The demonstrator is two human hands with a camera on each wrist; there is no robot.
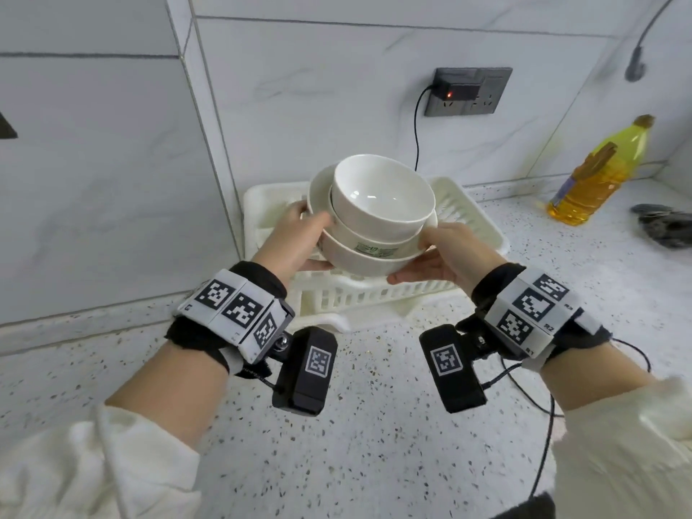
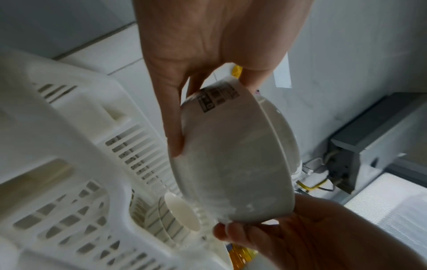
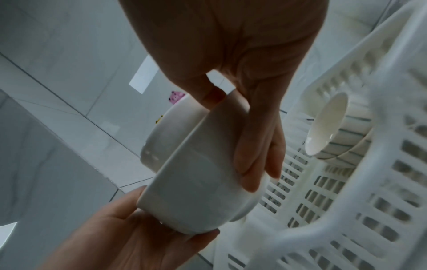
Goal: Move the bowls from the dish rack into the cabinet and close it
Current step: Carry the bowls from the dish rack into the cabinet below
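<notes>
A stack of white bowls (image 1: 378, 207) hangs tilted just above the white plastic dish rack (image 1: 472, 219), held from both sides. My left hand (image 1: 299, 237) grips its left side, thumb on the rim and fingers under the bottom bowl (image 2: 231, 155). My right hand (image 1: 438, 256) grips the right side the same way, fingers curled under the base (image 3: 196, 182). Several more bowls (image 3: 335, 127) lie on their side in the rack (image 3: 346, 191); the head view hides them behind the held stack. No cabinet is in view.
The rack sits on a speckled counter (image 1: 374, 425) in a tiled wall corner. A yellow oil bottle (image 1: 599, 174) and a dark cloth (image 1: 666, 226) lie to the right. A wall socket (image 1: 468, 91) with a plugged-in cord is behind the rack.
</notes>
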